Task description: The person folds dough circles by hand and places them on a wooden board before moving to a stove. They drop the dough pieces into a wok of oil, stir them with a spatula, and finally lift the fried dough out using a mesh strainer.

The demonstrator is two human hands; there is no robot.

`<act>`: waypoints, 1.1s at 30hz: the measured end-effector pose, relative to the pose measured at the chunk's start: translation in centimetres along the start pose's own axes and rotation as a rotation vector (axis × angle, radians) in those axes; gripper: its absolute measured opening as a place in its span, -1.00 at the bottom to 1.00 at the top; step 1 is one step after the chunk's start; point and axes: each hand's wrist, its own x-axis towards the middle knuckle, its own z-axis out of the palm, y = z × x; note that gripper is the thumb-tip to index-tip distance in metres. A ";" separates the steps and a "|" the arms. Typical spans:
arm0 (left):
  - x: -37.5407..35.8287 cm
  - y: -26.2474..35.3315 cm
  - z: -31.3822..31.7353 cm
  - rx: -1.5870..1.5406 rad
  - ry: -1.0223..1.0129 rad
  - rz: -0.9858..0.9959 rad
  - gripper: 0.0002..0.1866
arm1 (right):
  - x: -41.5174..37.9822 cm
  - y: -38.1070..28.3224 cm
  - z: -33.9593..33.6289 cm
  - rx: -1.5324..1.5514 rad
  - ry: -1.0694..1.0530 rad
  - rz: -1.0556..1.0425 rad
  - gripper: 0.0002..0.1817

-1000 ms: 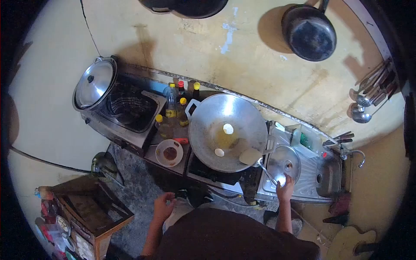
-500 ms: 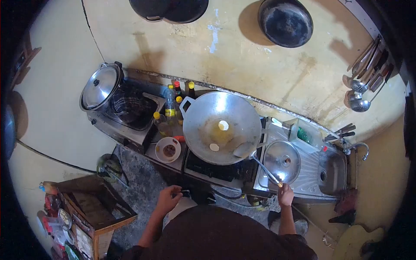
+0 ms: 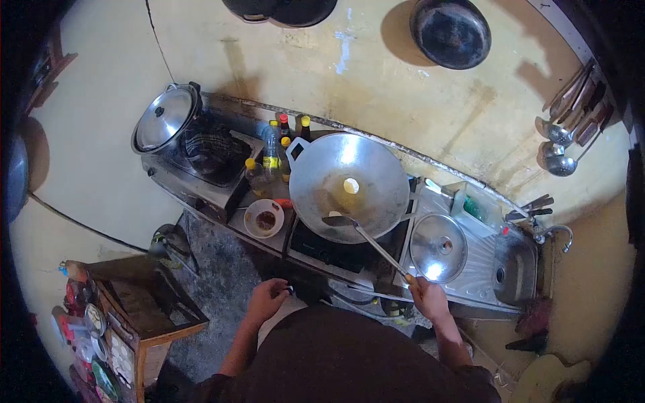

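My right hand (image 3: 430, 299) is closed around the wooden handle end of a metal spatula (image 3: 377, 247). Its blade lies low inside a big silver wok (image 3: 309, 178), against a small pale piece (image 3: 333, 213) that it partly covers. A second round white piece (image 3: 351, 186) sits higher up in the wok, beside a yellowish patch of what looks like oil. Away from the stove, my left hand (image 3: 267, 299) hangs in front of my body, fingers loosely curled, with nothing visible in it.
A round metal lid (image 3: 438, 248) rests on the drainboard beside the sink (image 3: 514, 272). Left of the wok stand a white bowl (image 3: 263, 219) with brown contents and several bottles (image 3: 271, 153). A lidded pot (image 3: 164, 119) is on the left stove. Ladles (image 3: 559, 164) hang at right.
My right hand has moved left, carrying the spatula blade from the wok's right side onto the lower pale piece. My left hand stays low, its fingers slightly more curled. The view has shifted slightly.
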 end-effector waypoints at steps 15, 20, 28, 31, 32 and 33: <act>-0.5 -0.9 -1.1 0.017 0.032 -0.036 -0.69 | 2.2 -1.0 0.6 -0.049 0.274 0.126 -0.75; 0.3 -0.2 -0.8 0.042 0.004 0.007 -0.69 | -0.3 1.6 0.4 -0.097 0.353 0.156 -0.76; 0.7 0.5 0.1 0.081 -0.065 0.042 -0.68 | -3.7 9.0 5.0 -0.177 0.385 0.080 -0.72; 0.4 0.4 0.6 0.090 -0.090 0.043 -0.69 | -3.9 12.1 7.2 -0.163 0.371 0.056 -0.73; 0.3 0.1 0.8 0.095 -0.090 0.025 -0.69 | -3.7 13.3 8.1 -0.160 0.374 0.055 -0.73; 0.3 -0.1 1.1 0.101 -0.087 0.006 -0.70 | -3.4 14.4 8.8 -0.128 0.380 0.043 -0.73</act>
